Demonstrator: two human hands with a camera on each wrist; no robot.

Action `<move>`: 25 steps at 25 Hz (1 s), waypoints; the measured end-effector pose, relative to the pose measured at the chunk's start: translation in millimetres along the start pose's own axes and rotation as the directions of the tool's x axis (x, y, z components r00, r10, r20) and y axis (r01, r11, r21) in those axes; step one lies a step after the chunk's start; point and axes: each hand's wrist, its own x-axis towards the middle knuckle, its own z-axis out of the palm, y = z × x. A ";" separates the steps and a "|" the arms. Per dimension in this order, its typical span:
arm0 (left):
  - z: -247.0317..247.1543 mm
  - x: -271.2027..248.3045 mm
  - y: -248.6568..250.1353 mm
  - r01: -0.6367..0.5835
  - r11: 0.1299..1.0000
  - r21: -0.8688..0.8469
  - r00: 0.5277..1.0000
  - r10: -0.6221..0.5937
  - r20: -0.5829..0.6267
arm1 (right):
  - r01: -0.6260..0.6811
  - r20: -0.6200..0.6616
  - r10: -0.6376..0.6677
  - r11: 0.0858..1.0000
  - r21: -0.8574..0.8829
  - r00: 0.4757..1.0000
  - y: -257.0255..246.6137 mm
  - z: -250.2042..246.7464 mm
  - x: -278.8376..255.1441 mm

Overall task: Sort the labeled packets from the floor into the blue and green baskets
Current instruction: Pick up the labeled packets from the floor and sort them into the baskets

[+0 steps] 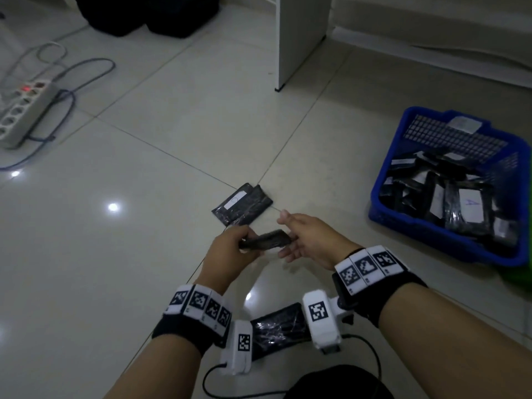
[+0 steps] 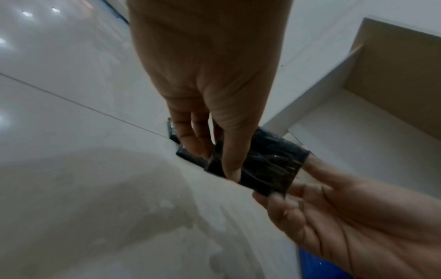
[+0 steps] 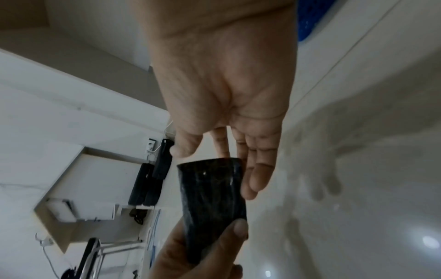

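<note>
Power strip (image 1: 21, 113): on floor (image 1: 129, 174), 10 o'clock. Left hand (image 1: 230, 251): grip closed on black packet (image 1: 266, 240), thumb on top, held above floor at centre. Right hand (image 1: 309, 240): fingers straight, loose, touching packet's other end. Two packets (image 1: 242, 203): on floor, 12 o'clock of the hands. Blue basket (image 1: 385, 180): 3 o'clock, full of packets.

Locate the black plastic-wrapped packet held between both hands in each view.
Head: black plastic-wrapped packet, lower centre, between left hand and right hand.
Left wrist: centre-right, beneath the thumb.
Right wrist: lower centre.
Shared landmark: blue plastic basket, seen bottom right and top right.
</note>
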 end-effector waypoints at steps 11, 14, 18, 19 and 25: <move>1.5 67.3 -27.6 0.208 0.930 0.302 0.977 -0.183 -0.108 | 0.150 -0.193 -0.139 0.988 0.045 0.971 -3.3 -16.1 23.4; 9.2 69.4 -22.8 0.231 0.899 0.372 0.970 -0.183 -0.161 | 0.156 -0.222 -0.144 0.987 0.037 0.964 -2.0 -25.8 19.4; 15.5 61.6 -16.7 0.150 0.974 0.168 0.973 -0.115 -0.201 | 0.124 -0.308 -0.070 0.979 0.159 0.949 -1.5 -41.6 5.1; 16.6 56.8 -13.7 0.121 0.983 0.135 0.975 -0.093 -0.200 | 0.123 -0.323 -0.053 0.972 0.200 0.945 -1.4 -45.8 0.6; 29.5 27.2 41.0 -0.104 0.968 -0.230 0.979 0.059 -0.195 | 0.224 -0.451 -0.085 0.938 0.265 0.888 3.6 -82.5 -36.4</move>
